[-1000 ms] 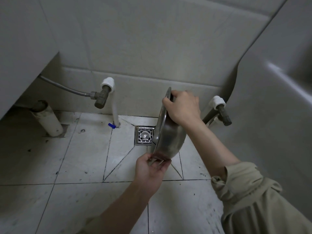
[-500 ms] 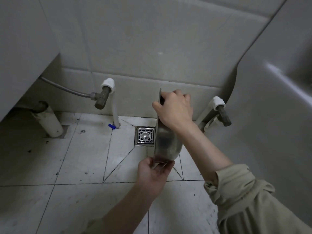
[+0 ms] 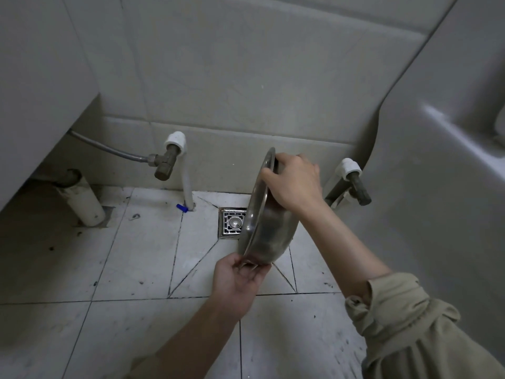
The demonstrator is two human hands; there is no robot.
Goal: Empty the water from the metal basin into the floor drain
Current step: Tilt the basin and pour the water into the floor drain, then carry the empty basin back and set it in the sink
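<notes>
Head view is showing us holding the round, shiny stainless-steel basin (image 3: 269, 228) tipped almost onto its edge, its open mouth facing nine o'clock toward the square chrome-grated floor drain (image 3: 231, 222), which is sitting just beside and partly behind the basin's lower rim. Our right hand (image 3: 296, 181) is clamping the top of the rim at twelve o'clock, fingers curled over the edge with the thumb on the inner side; our left hand (image 3: 237, 277) is cupping the bottom of the rim at six o'clock, fingers closed around it from below. We are seeing no water stream, and the basin's inside is hidden from us, so we are not able to tell whether any water is remaining. Our worry is that the rim is hanging off to the three o'clock side of the grate, so any last water may be landing on the white, speckled floor tiles (image 3: 142, 255) instead of in the drain. We are also gripping thin wet metal at only two points, and a slipping thumb could be letting the basin swing or drop onto the grate. The brass angle valve with the white collar (image 3: 355, 181) at three o'clock is sitting near our right wrist, and a careless lift could be knocking it.
</notes>
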